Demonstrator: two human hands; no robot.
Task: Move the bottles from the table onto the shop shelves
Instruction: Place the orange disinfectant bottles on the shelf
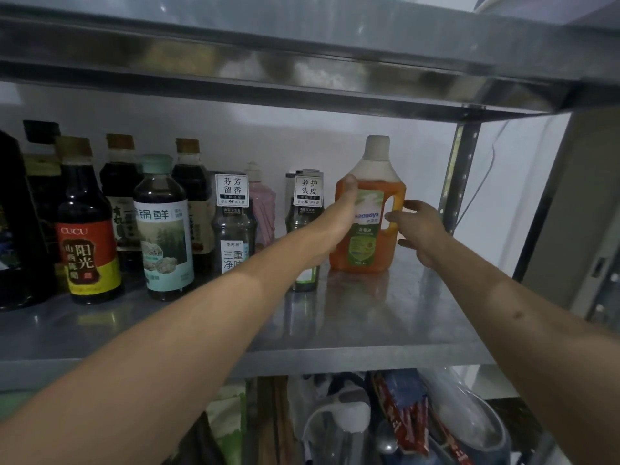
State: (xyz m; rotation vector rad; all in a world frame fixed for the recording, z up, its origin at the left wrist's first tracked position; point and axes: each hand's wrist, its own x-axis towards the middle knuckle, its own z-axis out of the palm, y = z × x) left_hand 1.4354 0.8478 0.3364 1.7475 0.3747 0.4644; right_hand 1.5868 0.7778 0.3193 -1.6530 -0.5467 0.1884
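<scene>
Bottle (367, 209) upright, cap topmost, on shelf (369, 317)

Occlusions and cut-offs, shelf view

Left hand (342, 213) covers the left side of the orange jug (372, 209); fingers behind it are hidden, label partly blocked. Left forearm hides the lower part of the dark green bottle (303, 229) and the clear bottle (233, 229) label's corner. Black bottle (13, 223) is cut by the left edge. Pink bottle (263, 209) is mostly hidden, blurred. Small print unreadable. Lower shelf clutter (385, 417) is dim, cut by the bottom edge.
</scene>
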